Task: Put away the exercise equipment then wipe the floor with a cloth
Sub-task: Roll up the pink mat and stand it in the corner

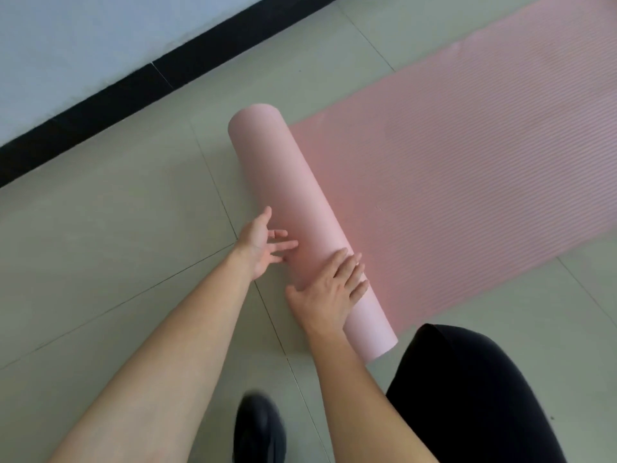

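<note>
Pink foam fills the head view: the exercise mat [467, 162] lies partly rolled on the tiled floor [117, 245], its ribbed flat stretch running away to the upper right and out of frame, while the rolled part [293, 208] lies slantwise across the near end, one end pointing at the black skirting board [133, 91] along the wall, the other just beside my knee in dark trousers [484, 396]. My right hand [330, 289] lies flat on top of the roll near its close end, fingers spread and pressing down, not wrapped around it. My left hand [263, 242] is open, fingers loose, at the floor side of the roll about midway along; its fingertips look to be touching or very nearly touching the foam, and I cannot tell which. Neither hand grips anything. My dark shoe [260, 429] shows blurred at the bottom edge. By my reckoning I am in the first step, putting the equipment away, with much of the mat not yet rolled. No cloth is in sight. The next push calls for both palms on the roll, even pressure along its length, so the layers stay tight and the ends stay square.
</note>
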A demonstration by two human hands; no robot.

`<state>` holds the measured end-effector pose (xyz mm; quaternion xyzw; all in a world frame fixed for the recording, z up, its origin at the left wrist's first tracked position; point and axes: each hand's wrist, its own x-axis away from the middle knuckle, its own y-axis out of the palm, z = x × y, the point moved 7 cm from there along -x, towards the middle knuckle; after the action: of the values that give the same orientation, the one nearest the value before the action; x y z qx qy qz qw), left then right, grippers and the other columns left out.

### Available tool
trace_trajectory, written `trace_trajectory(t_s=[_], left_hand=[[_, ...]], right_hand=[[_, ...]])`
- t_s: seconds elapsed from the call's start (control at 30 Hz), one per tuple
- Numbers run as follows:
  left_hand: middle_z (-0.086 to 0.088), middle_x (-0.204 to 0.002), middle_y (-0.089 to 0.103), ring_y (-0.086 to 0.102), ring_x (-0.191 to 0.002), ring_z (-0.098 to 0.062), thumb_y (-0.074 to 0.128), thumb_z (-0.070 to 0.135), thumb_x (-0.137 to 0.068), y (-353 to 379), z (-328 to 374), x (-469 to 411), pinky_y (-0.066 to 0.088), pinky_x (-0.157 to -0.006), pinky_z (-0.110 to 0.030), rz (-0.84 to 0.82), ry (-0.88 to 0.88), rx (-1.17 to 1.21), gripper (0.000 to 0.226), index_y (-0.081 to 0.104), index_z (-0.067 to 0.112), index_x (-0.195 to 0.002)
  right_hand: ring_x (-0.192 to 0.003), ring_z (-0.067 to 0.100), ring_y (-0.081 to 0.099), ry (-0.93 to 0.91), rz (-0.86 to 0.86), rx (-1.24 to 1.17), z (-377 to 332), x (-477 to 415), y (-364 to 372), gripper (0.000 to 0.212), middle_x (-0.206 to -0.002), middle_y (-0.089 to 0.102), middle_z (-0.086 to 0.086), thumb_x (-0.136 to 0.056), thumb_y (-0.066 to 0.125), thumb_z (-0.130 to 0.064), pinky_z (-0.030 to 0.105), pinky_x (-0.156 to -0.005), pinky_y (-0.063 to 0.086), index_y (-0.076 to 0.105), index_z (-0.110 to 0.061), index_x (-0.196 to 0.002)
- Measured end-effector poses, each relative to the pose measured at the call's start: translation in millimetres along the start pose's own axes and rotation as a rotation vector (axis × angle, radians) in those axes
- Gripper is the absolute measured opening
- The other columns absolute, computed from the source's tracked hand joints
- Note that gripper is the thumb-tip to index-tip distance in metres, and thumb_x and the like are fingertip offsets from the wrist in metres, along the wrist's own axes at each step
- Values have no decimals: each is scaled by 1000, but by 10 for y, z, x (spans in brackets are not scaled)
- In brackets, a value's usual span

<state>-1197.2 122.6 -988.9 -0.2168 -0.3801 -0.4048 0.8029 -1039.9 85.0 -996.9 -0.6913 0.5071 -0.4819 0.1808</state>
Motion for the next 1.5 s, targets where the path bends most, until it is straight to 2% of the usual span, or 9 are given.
trace_trajectory(t_s=[0.23,0.33,0.43,0.53,0.67,0.87,1.23,1.37,1.5], left_hand=[[-7,-87,58,54,-68,-24,51,29,-95,36,196,-391,52,-50,-32,267,180,-188,20,62,13,-96],[-12,-119,56,58,-100,-30,63,35,-85,215,282,-435,43,-68,-26,361,302,-408,16,59,24,-95],[-16,-149,27,43,-129,-34,79,48,-72,478,203,-425,43,-99,-40,268,204,-423,96,23,33,-149],[-14,-162,3,26,-145,-35,84,57,-62,753,199,-479,31,-114,-55,141,131,-444,134,-14,38,-152],[-17,-163,-10,16,-149,-34,70,53,-82,1291,295,-381,23,-116,-48,6,175,-474,114,-17,33,-153],[-7,-164,3,15,-143,-40,42,35,-99,1835,496,-342,25,-113,-48,-80,409,-788,64,12,37,-155],[-7,-161,24,17,-150,-16,43,7,-91,2417,497,-307,12,-122,-32,-447,815,-815,58,41,12,-148],[-10,-164,-5,-1,-152,-20,44,17,-100,2355,332,-339,3,-118,-26,-245,601,-729,66,11,21,-157],[3,-164,7,12,-150,-15,41,19,-101,2621,136,-316,15,-123,-42,-297,398,-585,67,5,31,-156]], right_hand=[[-152,39,5,-103,37,149,285,-297,-147,127,-164,-3,21,-68,73,-55,53,-123,4,-10,-18,-156],[-151,36,10,-45,44,144,421,-411,-357,124,-165,4,19,-64,69,-61,53,-123,8,-2,-20,-157],[-150,34,14,41,111,100,539,-419,-546,109,-165,10,16,-73,61,-58,51,-123,9,5,-20,-158],[-149,35,18,67,219,75,549,-427,-715,80,-164,15,17,-89,49,-39,49,-123,12,13,-21,-158],[-152,34,11,21,225,117,548,-382,-745,62,-165,10,17,-101,26,-42,49,-124,7,11,-23,-158],[-153,37,-12,121,174,298,791,-482,-932,121,-165,-14,18,-79,56,-76,52,-124,-5,-20,-20,-156],[-152,40,-8,198,215,306,1234,-989,-1334,127,-165,-10,18,-73,69,-65,53,-124,-2,-18,-23,-155],[-151,45,-3,249,102,205,1451,-1233,-1608,131,-165,-6,21,-66,69,-65,56,-123,-1,-14,-21,-157],[-151,45,-7,250,20,172,1567,-1492,-1938,133,-165,-11,21,-67,69,-68,57,-121,-5,-15,-19,-158]])
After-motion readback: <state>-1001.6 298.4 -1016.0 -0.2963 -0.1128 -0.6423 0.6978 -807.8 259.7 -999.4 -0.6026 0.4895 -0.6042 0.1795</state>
